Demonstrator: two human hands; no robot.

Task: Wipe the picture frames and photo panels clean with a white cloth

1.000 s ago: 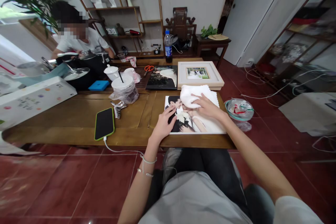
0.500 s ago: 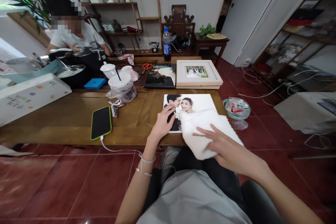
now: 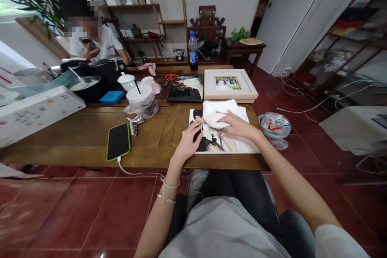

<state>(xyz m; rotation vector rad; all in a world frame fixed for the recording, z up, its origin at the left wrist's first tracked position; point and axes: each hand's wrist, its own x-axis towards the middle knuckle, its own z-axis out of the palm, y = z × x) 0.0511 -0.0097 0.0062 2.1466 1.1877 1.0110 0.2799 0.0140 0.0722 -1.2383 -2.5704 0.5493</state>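
A photo panel (image 3: 242, 145) with a printed picture of a couple lies flat at the table's front edge. My left hand (image 3: 190, 141) rests on its left side, fingers stretched out and holding nothing. Bunched over the panel's upper part is a white fluffy cloth (image 3: 214, 111), which covers part of the picture. My right hand (image 3: 238, 125) grips and presses this cloth from above. Just behind the panel are a cream-framed picture (image 3: 254, 88) and a dark photo panel (image 3: 181, 94).
On the wooden table (image 3: 151, 155) at left lie a charging phone (image 3: 119, 142), a bagged cup (image 3: 140, 96), a blue box (image 3: 111, 96) and a white carton (image 3: 39, 113). Scissors (image 3: 171, 77) and a bottle (image 3: 192, 52) stand farther back. Across the table sits a person (image 3: 109, 44).
My right hand has moved the cloth forward and left, up the panel, uncovering its lower right part. My left hand stays put. The person opposite has raised a phone-like object.
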